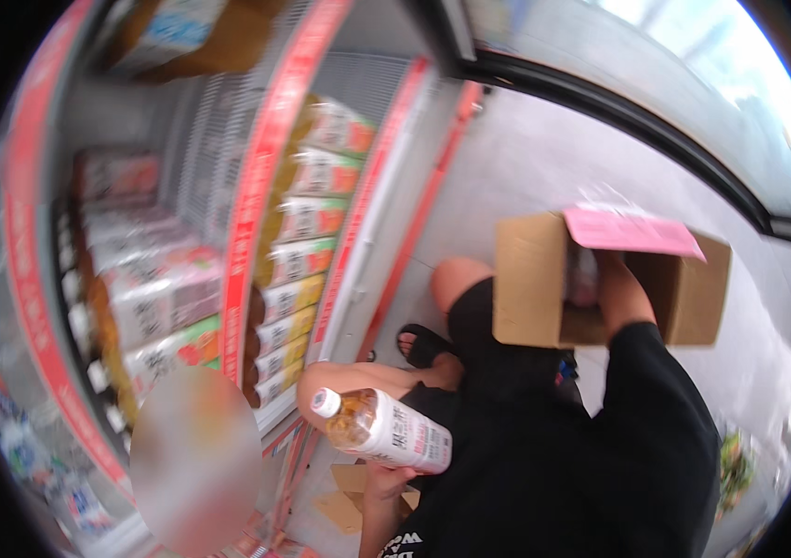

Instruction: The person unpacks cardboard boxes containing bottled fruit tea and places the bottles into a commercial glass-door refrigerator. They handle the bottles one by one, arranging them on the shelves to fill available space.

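My left hand [392, 480] grips a plastic drink bottle [395, 436] from below. The bottle has a white cap, amber liquid and a white wrap label with printing. It lies tilted across my lap, cap towards the refrigerated shelves. My right hand [620, 282] reaches into an open cardboard box [528, 282] in front of me. A pink flap or sheet [636, 234] covers its fingers, so its grip is hidden. Beside that hand, inside the box, a blurred bottle-like item [581, 275] shows.
An open-fronted display cooler [357, 279] stands at left, with several rows of bottles [308, 261] behind red shelf strips [256, 209]. A black-framed glass door [618, 104] stands open above. Flattened cardboard [339, 506] lies on the floor at lower left. A blurred oval patch hides part of the shelves.
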`<state>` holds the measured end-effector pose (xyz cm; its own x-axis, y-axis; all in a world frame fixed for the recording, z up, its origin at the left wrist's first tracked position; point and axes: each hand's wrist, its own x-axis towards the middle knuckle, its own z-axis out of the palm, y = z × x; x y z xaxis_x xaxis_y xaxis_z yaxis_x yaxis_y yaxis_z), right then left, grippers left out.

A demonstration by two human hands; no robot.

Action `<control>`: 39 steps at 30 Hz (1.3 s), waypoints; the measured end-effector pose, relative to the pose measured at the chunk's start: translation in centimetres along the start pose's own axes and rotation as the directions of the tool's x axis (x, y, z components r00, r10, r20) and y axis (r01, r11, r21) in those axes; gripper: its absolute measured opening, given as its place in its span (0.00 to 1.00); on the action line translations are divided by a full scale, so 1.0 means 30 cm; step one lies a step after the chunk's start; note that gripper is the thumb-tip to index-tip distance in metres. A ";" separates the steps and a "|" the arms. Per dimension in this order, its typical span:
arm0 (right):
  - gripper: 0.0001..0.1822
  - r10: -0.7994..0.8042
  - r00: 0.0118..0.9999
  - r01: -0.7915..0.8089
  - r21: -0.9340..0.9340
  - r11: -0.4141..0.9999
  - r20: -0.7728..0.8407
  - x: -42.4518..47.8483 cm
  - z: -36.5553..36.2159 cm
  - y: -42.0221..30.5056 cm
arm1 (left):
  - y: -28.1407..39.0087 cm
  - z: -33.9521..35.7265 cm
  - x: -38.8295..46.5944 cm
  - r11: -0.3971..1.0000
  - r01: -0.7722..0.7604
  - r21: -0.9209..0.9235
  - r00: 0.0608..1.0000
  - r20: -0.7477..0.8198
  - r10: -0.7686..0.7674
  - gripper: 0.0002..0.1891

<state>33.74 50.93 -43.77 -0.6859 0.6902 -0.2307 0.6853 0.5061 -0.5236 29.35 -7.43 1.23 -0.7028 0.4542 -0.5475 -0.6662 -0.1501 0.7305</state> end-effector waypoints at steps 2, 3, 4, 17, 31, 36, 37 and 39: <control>0.34 0.004 1.000 -0.004 0.045 0.999 0.001 -0.009 0.016 0.048 | -0.022 0.040 0.007 0.998 -0.068 -0.007 0.997 -0.035 0.067 0.49; 0.34 -0.001 1.000 0.001 0.080 0.997 0.001 -0.025 0.015 0.080 | -0.024 0.062 0.038 0.995 -0.097 -0.009 0.995 -0.034 0.097 0.49; 0.35 -0.002 1.000 0.002 0.118 0.993 0.003 -0.051 0.028 0.109 | -0.017 0.067 0.066 0.992 -0.123 0.024 0.992 0.021 0.123 0.50; 0.33 -0.072 0.994 0.079 0.097 0.992 -0.077 -0.253 -0.197 -0.117 | 0.705 0.575 0.868 0.097 -0.710 0.697 0.255 0.126 0.959 0.52; 0.41 -0.083 0.943 -0.134 0.594 0.793 0.323 -0.271 -0.266 -0.096 | 1.110 0.426 1.277 0.352 -0.722 0.596 0.299 -0.190 0.935 0.62; 0.44 -0.195 0.876 0.049 0.321 0.946 0.441 -0.338 -0.397 -0.225 | 1.120 0.383 1.353 0.249 -0.604 0.757 0.118 -0.224 0.967 0.64; 0.45 -0.191 0.878 0.125 0.175 0.977 0.439 -0.378 -0.469 -0.303 | 1.090 0.397 1.344 0.314 -0.626 0.714 0.162 -0.275 0.948 0.62; 0.43 -0.109 0.959 0.096 0.062 0.993 0.263 -0.537 -0.640 -0.510 | 1.045 0.445 1.323 0.428 -0.670 0.607 0.243 -0.365 0.899 0.58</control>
<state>38.99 42.00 -16.30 -0.7967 0.4703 -0.3795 0.5996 0.5368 -0.5936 -16.09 17.62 7.86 -0.8608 -0.3446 0.3746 0.3375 0.1647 0.9268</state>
